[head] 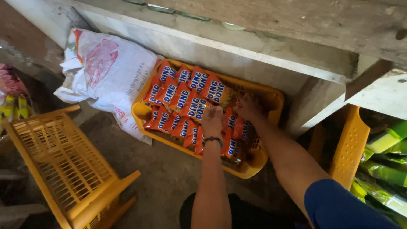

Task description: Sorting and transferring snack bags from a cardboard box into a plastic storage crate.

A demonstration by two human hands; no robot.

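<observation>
A yellow plastic tray point(141, 113) lies on the floor under a wooden shelf, filled with several orange snack packets point(182, 98) in rows. My left hand point(212, 120), with a dark band at the wrist, rests palm down on packets in the middle of the tray, its fingers closed around one. My right hand point(248, 107) reaches further back on the tray's right side and grips packets there. Both forearms stretch in from the bottom of the view.
A white printed sack point(106, 70) lies against the tray's left side. A yellow slatted rack point(63, 163) lies tipped over at the lower left. Another yellow rack point(349, 146) holding green packets point(388, 171) stands at the right. A wooden shelf point(263, 44) overhangs the tray.
</observation>
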